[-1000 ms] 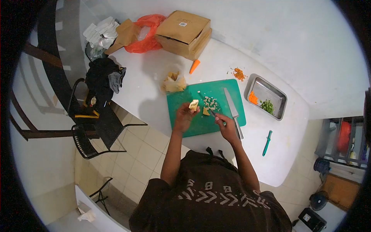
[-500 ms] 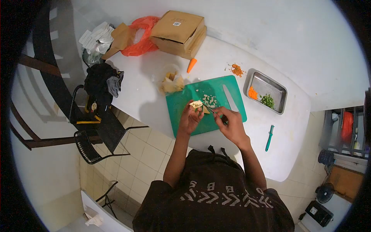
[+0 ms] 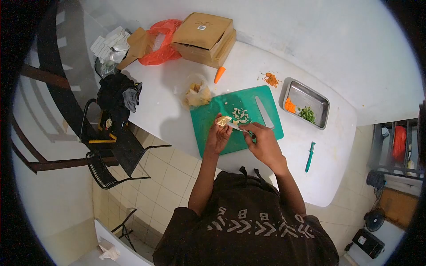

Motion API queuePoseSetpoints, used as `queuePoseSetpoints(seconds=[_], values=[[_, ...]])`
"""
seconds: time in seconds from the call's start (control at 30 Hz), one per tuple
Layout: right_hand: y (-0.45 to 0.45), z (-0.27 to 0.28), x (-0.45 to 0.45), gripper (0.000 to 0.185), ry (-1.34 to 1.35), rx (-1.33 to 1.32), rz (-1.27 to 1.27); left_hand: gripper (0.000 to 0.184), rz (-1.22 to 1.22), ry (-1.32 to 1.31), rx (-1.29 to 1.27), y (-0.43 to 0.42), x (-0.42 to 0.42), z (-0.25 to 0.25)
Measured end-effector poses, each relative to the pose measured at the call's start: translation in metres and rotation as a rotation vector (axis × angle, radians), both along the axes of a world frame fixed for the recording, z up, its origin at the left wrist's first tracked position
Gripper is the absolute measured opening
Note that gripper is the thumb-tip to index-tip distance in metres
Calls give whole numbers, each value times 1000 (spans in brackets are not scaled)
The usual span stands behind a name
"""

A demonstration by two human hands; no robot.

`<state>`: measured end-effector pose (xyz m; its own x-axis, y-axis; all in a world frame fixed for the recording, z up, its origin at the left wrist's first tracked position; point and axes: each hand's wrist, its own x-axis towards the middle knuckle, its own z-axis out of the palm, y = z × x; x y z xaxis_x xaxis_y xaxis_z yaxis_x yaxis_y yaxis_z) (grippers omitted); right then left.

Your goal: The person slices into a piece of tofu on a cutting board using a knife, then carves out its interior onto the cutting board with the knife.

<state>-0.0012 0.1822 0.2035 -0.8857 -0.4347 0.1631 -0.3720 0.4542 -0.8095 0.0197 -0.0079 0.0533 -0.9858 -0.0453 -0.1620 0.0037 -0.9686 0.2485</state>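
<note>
Over the left half of the green cutting board (image 3: 208, 139), my left hand (image 3: 218, 138) pinches a yellow piece of food (image 3: 223, 121), pale on top. My right hand (image 3: 262, 141) holds a small metal utensil (image 3: 234, 127), its end touching the yellow piece. Whether it is a knife or a spoon I cannot tell. Small pale chopped bits (image 3: 241, 115) are scattered on the board just beyond my hands. A large knife (image 3: 263, 111) lies on the board's right side, its handle hidden behind my right hand.
A metal tray (image 3: 325, 103) holds orange and green chopped pieces. Near it are orange shreds (image 3: 271, 80) and a green peeler (image 3: 310, 157). Behind the board are a plastic bag (image 3: 197, 95), a carrot (image 3: 219, 75), cardboard boxes (image 3: 202, 31) and a red bag (image 3: 165, 52).
My right hand has moved left and up, bringing the utensil from the board to the yellow piece. My left hand has tilted that piece. The view has shifted slightly.
</note>
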Motion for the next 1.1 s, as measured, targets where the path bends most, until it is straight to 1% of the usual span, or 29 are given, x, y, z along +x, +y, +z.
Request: queuePoseSetpoints(seconds=[0.13,0.23,0.43,0.5,0.63,0.7,0.73,0.8,0.9,0.97,1.03,1.1], values=[[0,7,0,24,68,80,14,38,19,-31,-24,2,-1,0],[-3,8,-1,22,43,113,-9,35,16,-105,-53,2,-3,-3],[-4,1,-6,21,78,141,-1,29,-74,-89,-164,-2,-2,3],[-4,-6,-9,21,81,163,14,25,-70,-167,-211,-2,-4,7],[-4,-15,-11,22,53,217,12,21,-83,-185,-296,-3,-8,10],[-3,-15,-13,21,37,258,41,20,-115,-238,-345,-4,-9,13],[-3,-15,-14,20,22,300,70,20,-116,-238,-346,-4,-8,16],[-4,-12,-15,19,39,300,67,20,-118,-318,-345,-3,-8,18],[-6,-6,-16,19,96,312,66,20,-121,-323,-311,-5,-7,11],[-7,-2,-16,20,137,323,65,20,-131,-285,-271,-9,-6,-5],[-8,2,-17,21,162,363,56,21,-144,-247,-230,-11,-7,-8],[-10,5,-16,21,169,371,43,21,-141,-331,-217,-11,-8,-8]])
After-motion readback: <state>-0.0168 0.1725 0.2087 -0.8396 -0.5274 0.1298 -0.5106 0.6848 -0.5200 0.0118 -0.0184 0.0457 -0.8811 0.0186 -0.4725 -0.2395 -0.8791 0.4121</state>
